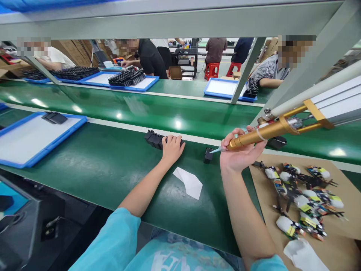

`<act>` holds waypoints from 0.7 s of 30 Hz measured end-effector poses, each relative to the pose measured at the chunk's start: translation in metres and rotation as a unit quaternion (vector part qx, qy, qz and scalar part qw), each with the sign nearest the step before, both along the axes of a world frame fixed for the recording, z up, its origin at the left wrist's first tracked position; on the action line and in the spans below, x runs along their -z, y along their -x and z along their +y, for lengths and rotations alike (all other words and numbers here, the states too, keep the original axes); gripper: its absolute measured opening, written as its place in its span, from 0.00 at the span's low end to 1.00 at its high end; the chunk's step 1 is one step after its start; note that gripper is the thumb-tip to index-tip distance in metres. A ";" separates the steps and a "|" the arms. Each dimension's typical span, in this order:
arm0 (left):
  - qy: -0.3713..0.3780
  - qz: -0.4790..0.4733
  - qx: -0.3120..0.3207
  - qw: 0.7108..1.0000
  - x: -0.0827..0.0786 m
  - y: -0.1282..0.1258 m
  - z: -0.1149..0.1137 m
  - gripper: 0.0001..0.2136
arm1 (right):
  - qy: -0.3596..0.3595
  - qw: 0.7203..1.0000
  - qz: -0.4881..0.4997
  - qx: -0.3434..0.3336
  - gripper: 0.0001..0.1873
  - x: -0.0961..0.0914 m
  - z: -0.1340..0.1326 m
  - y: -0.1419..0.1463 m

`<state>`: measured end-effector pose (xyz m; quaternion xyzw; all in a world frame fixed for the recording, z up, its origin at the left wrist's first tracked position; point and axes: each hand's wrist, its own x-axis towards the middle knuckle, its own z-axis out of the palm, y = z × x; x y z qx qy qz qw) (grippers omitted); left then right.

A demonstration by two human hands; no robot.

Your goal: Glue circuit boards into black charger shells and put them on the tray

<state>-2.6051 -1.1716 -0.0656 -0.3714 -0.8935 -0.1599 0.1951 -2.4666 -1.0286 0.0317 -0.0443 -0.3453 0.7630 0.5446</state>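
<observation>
My left hand (172, 147) lies over a row of small black plastic housings (154, 139) on the green bench, its fingers curled onto them. My right hand (239, 151) is wrapped round a gold dispensing pen (262, 134) that hangs from a bracket at the right. The pen's thin tip points left at a single black housing (208, 155) standing on the bench, just short of touching it. A folded white paper (189, 182) lies between my forearms.
A cardboard sheet (265, 192) at the right carries several small circuit boards (303, 199) with white parts. A blue tray (34, 137) with a black part sits at the left. Beyond the green conveyor (141, 107), other people work at blue trays of black parts.
</observation>
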 end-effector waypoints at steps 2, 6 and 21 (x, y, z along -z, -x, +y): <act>0.021 0.025 -0.030 0.999 0.002 0.001 0.003 0.14 | 0.003 1.000 0.000 -0.003 0.23 0.000 0.000 0.000; 0.015 0.046 -0.069 0.996 0.002 0.006 0.002 0.14 | 0.006 1.000 0.013 -0.019 0.22 0.000 -0.001 0.000; -0.022 -0.208 0.285 0.935 -0.001 -0.040 0.052 0.38 | -0.006 0.999 0.029 -0.040 0.22 -0.002 -0.013 0.000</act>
